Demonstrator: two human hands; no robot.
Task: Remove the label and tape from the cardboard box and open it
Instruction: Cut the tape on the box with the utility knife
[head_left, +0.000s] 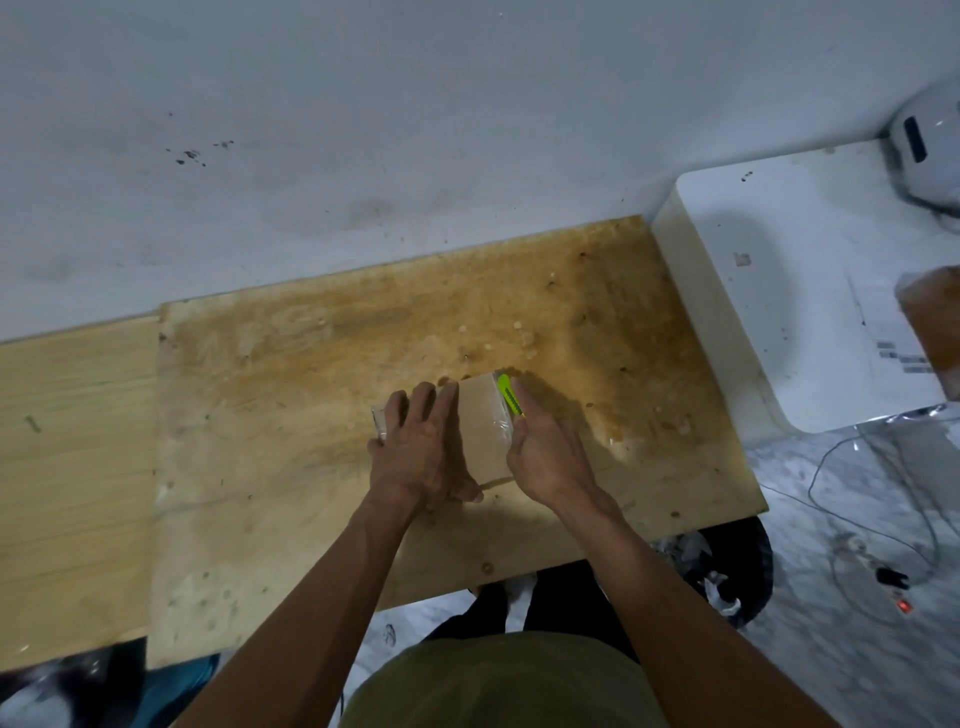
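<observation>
1. Cardboard box (480, 431): small, brown, flat on the stained wooden desk (311, 364), near the middle of the board and toward its front edge. Clear tape (503, 434) glints along its right edge; a clear strip also shows at its left end, by the fingertips.
2. Left hand (421, 452): laid over the left part of the box, palm down. Fingers (423, 402) spread apart and reaching over the far-left edge; thumb wrapped along the near edge, so the hand grips the box and pins it to the desk.
3. Right hand (545, 452): against the box's right side, fingers curled tight round a utility knife (509, 397).
4. Utility knife: bright yellow-green body, sticking out beyond the fist, lying along the box's right edge at the tape. Blade not discernible.
5. White block (779, 312): right of the desk, touching its end; a printed paper sheet (893, 348) and a brown object (932, 322) lie on it.
6. Floor (857, 519): pale and marbled, with thin cables (831, 514) at right.
</observation>
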